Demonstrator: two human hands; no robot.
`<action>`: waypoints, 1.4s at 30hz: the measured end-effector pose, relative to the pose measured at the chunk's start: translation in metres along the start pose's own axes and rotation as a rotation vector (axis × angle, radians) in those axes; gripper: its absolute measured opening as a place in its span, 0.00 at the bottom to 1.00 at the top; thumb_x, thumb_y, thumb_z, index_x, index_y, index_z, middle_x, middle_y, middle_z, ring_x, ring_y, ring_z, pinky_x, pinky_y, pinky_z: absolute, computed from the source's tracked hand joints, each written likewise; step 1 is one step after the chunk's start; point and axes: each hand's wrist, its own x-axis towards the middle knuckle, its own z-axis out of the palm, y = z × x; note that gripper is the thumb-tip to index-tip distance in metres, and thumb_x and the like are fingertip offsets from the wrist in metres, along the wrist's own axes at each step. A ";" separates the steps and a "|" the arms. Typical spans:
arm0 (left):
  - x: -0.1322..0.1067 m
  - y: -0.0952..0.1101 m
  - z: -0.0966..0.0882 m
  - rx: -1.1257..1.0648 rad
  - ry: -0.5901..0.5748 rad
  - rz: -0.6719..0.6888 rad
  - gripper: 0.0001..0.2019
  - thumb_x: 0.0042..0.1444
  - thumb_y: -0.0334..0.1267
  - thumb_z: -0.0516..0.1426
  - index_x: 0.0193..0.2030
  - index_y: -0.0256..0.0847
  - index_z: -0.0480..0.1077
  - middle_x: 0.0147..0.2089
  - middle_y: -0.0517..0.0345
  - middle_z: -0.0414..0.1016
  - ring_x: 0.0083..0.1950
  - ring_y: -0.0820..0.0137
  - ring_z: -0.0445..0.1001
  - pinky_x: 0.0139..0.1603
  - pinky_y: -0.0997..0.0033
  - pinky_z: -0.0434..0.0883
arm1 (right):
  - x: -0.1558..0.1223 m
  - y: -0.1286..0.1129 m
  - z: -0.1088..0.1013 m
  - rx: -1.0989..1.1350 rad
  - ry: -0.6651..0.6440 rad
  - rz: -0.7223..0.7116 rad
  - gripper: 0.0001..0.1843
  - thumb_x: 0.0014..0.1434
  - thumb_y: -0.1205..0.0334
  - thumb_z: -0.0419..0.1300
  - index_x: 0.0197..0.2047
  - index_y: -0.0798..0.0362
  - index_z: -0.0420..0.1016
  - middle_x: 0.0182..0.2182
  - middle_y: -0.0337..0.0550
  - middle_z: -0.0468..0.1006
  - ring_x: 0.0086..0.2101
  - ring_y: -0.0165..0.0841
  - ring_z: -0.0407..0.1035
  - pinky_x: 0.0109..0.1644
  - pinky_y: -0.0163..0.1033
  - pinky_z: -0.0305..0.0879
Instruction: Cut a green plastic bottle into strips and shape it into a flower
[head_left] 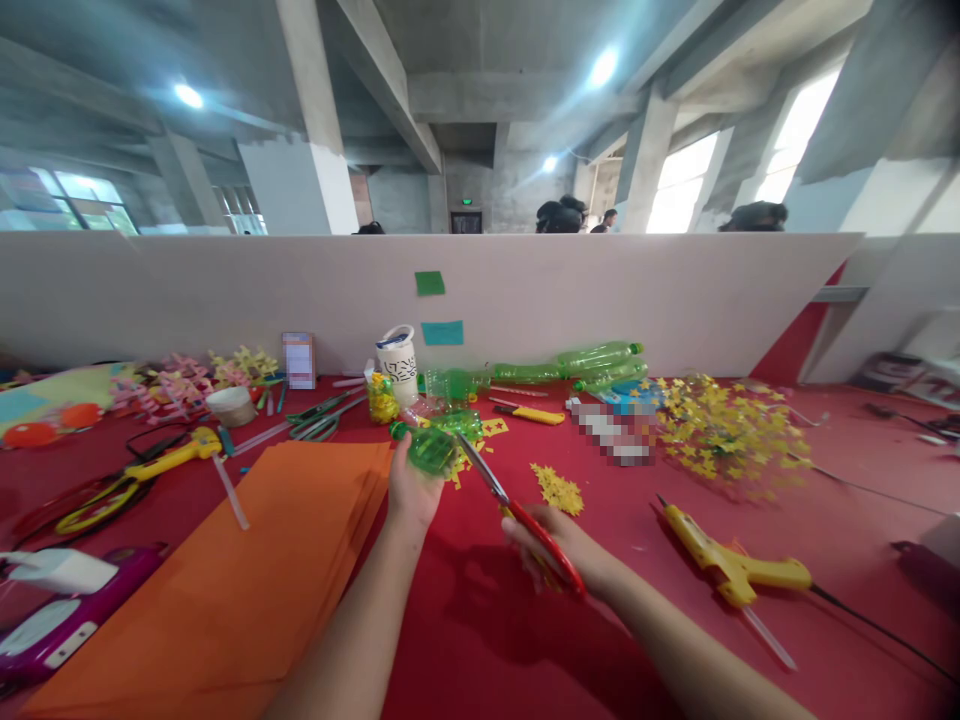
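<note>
Grasping a translucent green plastic bottle piece (433, 452) in the left hand (413, 488), above the red tabletop (457, 640). Gripping red-handled metal scissors (541, 538) in the right hand (579, 545), with tips at the piece's edge. Sitting beside a small heap of yellow star-shaped cutouts (557, 490), below 2 rectangular paper notes (442, 333).

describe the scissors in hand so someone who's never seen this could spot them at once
On the red table, find the person's right hand, just right of centre. It grips the scissors, blades angled toward the green plastic piece in the left hand. Their red handle sets them apart from the yellow-handled cutter beyond and the yellow glue gun at right.
</note>
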 end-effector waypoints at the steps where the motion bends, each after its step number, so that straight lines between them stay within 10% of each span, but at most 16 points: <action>1: -0.001 0.000 0.000 -0.007 -0.011 -0.004 0.10 0.54 0.42 0.55 0.36 0.37 0.70 0.34 0.51 0.77 0.36 0.63 0.77 0.37 0.59 0.74 | -0.002 -0.002 -0.001 -0.024 -0.012 -0.001 0.24 0.55 0.39 0.54 0.26 0.54 0.61 0.11 0.30 0.62 0.13 0.24 0.59 0.18 0.28 0.54; 30: -0.001 0.001 0.001 0.034 0.024 -0.035 0.09 0.53 0.41 0.57 0.34 0.36 0.70 0.31 0.53 0.76 0.31 0.67 0.76 0.32 0.67 0.73 | -0.010 -0.008 -0.005 -0.351 -0.037 0.077 0.28 0.52 0.34 0.53 0.24 0.52 0.57 0.15 0.33 0.61 0.17 0.24 0.59 0.19 0.28 0.51; 42: -0.004 -0.005 0.007 0.110 -0.027 -0.054 0.06 0.52 0.36 0.57 0.36 0.36 0.70 0.33 0.53 0.77 0.32 0.68 0.76 0.30 0.70 0.73 | -0.007 -0.009 0.000 -0.077 -0.027 0.062 0.29 0.51 0.32 0.52 0.26 0.53 0.60 0.13 0.31 0.62 0.13 0.24 0.57 0.16 0.29 0.52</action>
